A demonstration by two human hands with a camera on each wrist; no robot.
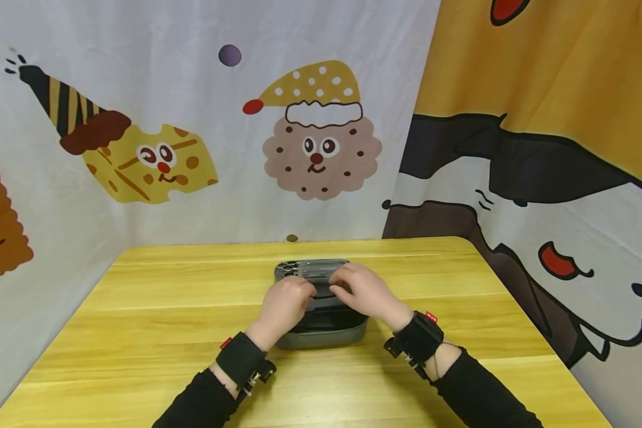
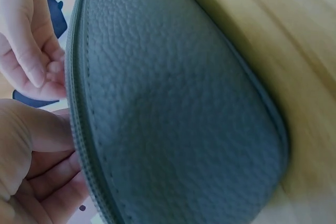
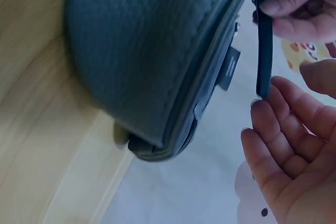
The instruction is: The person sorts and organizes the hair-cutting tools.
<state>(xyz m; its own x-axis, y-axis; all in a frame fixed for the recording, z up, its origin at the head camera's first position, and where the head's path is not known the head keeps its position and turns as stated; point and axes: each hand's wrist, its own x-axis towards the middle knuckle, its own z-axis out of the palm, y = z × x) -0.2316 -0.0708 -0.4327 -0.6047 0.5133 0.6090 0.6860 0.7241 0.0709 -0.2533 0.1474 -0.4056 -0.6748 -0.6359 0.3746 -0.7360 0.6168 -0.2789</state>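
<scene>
A grey pebbled-leather zip case sits unzipped on the table, its lid raised at the back. My left hand pinches a dark flat strip between thumb and fingers above the case. Seen edge-on in the right wrist view, the strip slants down to my right hand. There the fingertips meet its lower end, fingers loosely bent and thumb apart from it. The left wrist view has the left hand behind the zipped rim, with the right hand above it.
Black ring shapes show at the left of the raised lid. A small dark tag sticks out at the case's rim. The wooden table reaches back to a cartoon-printed curtain.
</scene>
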